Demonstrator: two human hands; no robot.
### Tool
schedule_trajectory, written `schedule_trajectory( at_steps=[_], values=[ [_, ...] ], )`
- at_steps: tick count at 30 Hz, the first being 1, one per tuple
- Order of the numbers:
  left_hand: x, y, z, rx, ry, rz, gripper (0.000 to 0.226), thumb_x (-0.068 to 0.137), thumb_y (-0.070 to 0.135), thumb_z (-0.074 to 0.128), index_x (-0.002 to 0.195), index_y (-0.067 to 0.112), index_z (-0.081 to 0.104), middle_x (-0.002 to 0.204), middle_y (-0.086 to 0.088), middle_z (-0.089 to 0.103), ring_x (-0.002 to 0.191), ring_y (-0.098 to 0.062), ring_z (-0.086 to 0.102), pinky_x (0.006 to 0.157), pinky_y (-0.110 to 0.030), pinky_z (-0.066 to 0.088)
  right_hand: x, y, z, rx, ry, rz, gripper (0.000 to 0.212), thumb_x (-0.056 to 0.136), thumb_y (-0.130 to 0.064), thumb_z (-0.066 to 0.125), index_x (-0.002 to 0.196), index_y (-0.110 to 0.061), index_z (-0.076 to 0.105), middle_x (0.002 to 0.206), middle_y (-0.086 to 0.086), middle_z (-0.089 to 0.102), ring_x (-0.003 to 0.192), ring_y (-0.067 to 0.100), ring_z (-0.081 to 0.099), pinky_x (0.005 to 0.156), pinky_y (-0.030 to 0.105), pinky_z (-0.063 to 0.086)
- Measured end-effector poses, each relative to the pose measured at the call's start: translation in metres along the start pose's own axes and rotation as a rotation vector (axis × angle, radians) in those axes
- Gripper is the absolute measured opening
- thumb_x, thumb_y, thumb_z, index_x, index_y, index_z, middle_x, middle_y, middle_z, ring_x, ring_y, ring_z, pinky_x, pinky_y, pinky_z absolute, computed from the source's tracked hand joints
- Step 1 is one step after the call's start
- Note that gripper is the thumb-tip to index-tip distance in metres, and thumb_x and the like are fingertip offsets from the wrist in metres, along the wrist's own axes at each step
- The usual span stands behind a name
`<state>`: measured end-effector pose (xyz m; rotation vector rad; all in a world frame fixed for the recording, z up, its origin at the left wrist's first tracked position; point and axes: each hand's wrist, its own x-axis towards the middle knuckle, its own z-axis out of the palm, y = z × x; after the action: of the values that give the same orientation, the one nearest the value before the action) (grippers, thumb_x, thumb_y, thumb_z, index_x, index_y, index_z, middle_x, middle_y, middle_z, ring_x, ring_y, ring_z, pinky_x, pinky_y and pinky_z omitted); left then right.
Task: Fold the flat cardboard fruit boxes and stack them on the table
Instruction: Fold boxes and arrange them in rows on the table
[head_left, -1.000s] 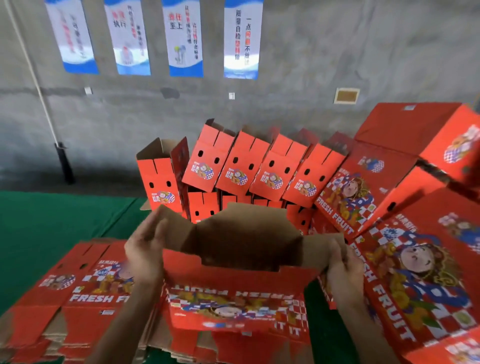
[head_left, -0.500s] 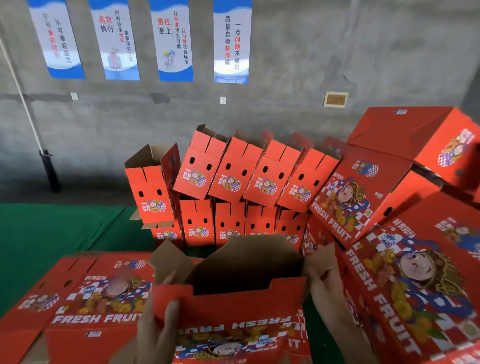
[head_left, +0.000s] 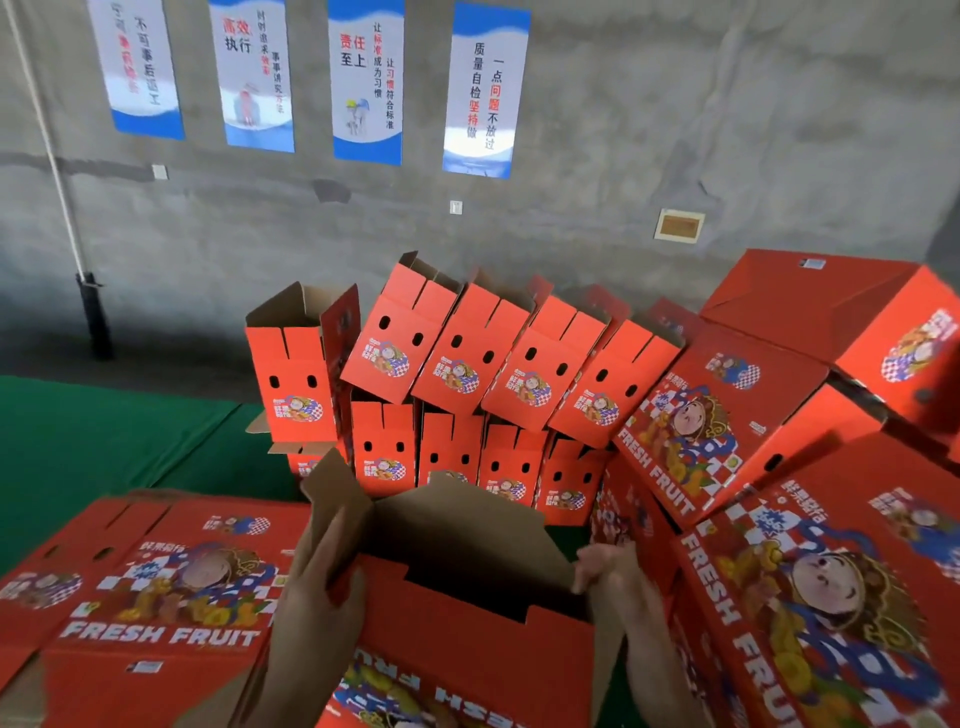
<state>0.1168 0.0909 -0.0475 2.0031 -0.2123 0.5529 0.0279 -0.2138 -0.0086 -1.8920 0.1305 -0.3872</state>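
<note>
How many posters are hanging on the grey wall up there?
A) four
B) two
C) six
A: four blue-and-white posters hang side by side on the concrete wall, above the stacked red boxes.

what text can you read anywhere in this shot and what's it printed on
"FRESH FRUIT": flat box at left.
"FRESH FRUIT": tilted folded box at right.
"FRESH", rest cut off: near right box.
"FRESH", upside down, partly cut off: box being folded, held by left hand and right hand.
"责任至上": third wall poster.
"高效执行": second poster.
Small box labels and other poster text: too blurred.
</note>
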Motion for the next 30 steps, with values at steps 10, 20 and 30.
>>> schedule_trajectory(
  at_steps=[10,20,30],
  values=[
    [-0.002,0.011,-0.006,0.098,-0.135,0.368,0.038,0.094,0.056,0.053,0.118,0.038,0.075,0.118,0.031,0.066,0.116,0.010,0.059,0.098,-0.021,0.050,0.011,-0.005,0.001,0.062,-0.190,0.098,0.040,0.108,-0.050,0.037,0.140,-0.033,0.054,0.157,0.003,0.045,0.144,0.017,0.041,0.119,0.035,0.031],
    [0.001,0.018,-0.010,0.234,-0.257,0.240,0.031,0.093,0.046,0.060,0.117,0.033,0.074,0.112,0.022,0.062,0.111,-0.003,0.057,0.094,-0.023,0.049,0.007,0.004,0.013,0.047,-0.076,-0.077,0.046,0.092,-0.068,0.056,0.138,-0.060,0.051,0.136,-0.049,0.046,0.124,-0.027,0.041,0.090,-0.005,0.037],
    [0.022,0.044,0.030,0.753,-0.461,0.217,0.075,0.092,0.066,0.022,0.160,0.045,-0.001,0.170,0.006,-0.001,0.152,-0.021,0.017,0.103,-0.057,0.039,0.016,0.019,0.029,-0.021,-0.028,-0.140,0.035,0.090,-0.031,0.075,0.122,-0.044,0.069,0.139,-0.029,0.053,0.133,-0.004,0.049,0.107,0.023,0.040]
  ],
)
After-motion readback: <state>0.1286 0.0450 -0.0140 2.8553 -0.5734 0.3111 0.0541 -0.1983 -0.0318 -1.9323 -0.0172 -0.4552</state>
